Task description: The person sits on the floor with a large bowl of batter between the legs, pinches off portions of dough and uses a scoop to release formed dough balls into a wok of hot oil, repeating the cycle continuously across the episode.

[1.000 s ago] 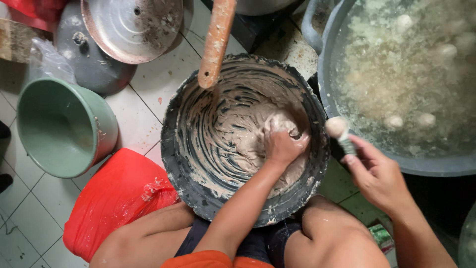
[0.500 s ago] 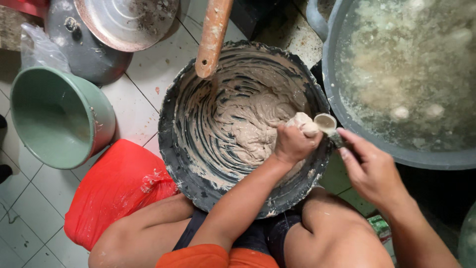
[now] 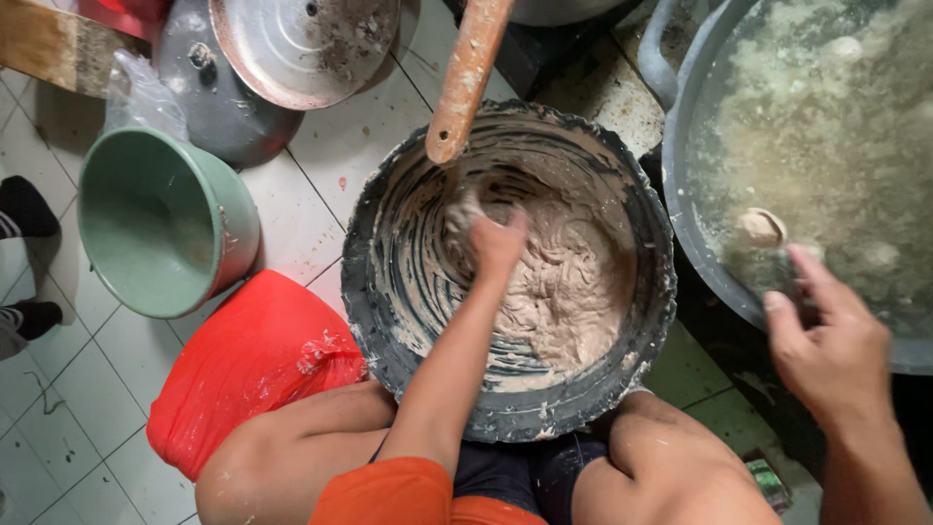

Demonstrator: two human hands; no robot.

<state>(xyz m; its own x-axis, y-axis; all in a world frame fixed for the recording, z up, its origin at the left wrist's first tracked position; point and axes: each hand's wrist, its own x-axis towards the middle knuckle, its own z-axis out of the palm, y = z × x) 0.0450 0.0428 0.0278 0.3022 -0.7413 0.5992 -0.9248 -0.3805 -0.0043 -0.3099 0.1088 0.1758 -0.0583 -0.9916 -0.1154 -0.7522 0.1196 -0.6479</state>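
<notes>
- Left hand (image 3: 498, 243) down in the dark mixing bowl (image 3: 369, 292), fingers curled shut around a lump of pale paste (image 3: 564, 282).
- Rest of the paste just to the right of that hand and a bit nearer, spread thick over the bowl's floor and smeared up its walls.
- Left arm reaching up from the bottom of the view, between two bare knees, bowl rim touching the knees.
- Right hand (image 3: 826, 340) off to the right, well apart from the left one, held over the near rim of the big grey pot (image 3: 680, 194).
- Fingers pinched on the handle of a small spoon (image 3: 761, 227), handle mostly hidden by the fingers.
- Spoon bowl just past the fingertips, loaded with a round ball of paste, right above the cloudy water in the pot.
- A few pale balls floating farther out in that water, too blurry to count.
- Wooden stick (image 3: 468, 78) past the left hand, leaning on the far rim of the mixing bowl, lower end near the knuckles but not touching.
- Red plastic bag (image 3: 253, 369) left of the left arm, beside the bowl on the white tiled floor (image 3: 58, 418).
- Green bucket (image 3: 160, 224) farther left, tipped on its side, open mouth showing.
- Metal lid (image 3: 306, 44) and a grey pot (image 3: 214, 97) beyond the bucket, far from both hands.
</notes>
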